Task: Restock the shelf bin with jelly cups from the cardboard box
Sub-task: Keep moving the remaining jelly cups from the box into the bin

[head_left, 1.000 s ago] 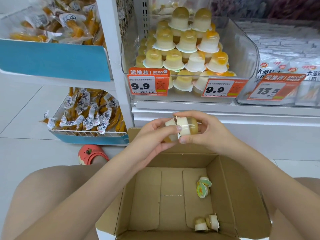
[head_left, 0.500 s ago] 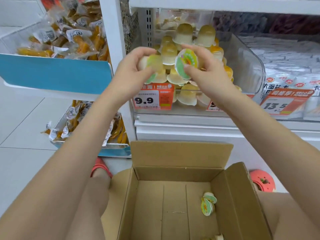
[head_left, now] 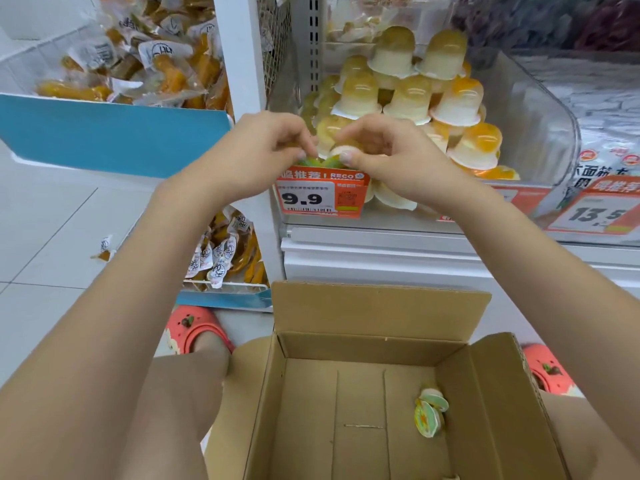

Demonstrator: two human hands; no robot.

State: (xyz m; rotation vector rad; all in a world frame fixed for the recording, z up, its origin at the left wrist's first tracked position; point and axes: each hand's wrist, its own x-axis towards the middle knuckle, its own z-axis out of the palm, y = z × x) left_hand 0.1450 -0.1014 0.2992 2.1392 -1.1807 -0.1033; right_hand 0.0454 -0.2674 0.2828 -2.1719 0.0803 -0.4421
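At the front edge of a clear shelf bin (head_left: 540,109), seen from the head camera, a person's two hands meet just above an orange price tag (head_left: 320,194) marked 9.9. The left hand (head_left: 256,150) pinches a jelly cup (head_left: 306,161) by its green-printed lid edge, fingers curled round it. The right hand (head_left: 391,150) grips a second jelly cup (head_left: 343,148), thumb and fingertips closed on its rim. Both cups sit side by side, touching or nearly so, at the lower left corner of the bin. Behind them a stack of jelly cups (head_left: 412,95) rises in tiers inside the bin, domes up, some pale yellow and some orange.

Below, an open cardboard box (head_left: 377,313) rests between the person's knees, flaps folded out. Two jelly cups (head_left: 429,412) lie on their sides against the box's right wall, their printed lids showing; a sliver of another cup shows at the bottom edge of the frame.

To the left, a blue-fronted bin (head_left: 114,133) holds wrapped yellow snacks (head_left: 145,64), with a second bin of similar packets on the level beneath. One stray packet (head_left: 104,247) lies on the white tiled floor (head_left: 45,220). Coral-coloured clogs (head_left: 194,327) flank the box. A price tag (head_left: 595,213) marked 13.5 fronts the neighbouring bin on the right.
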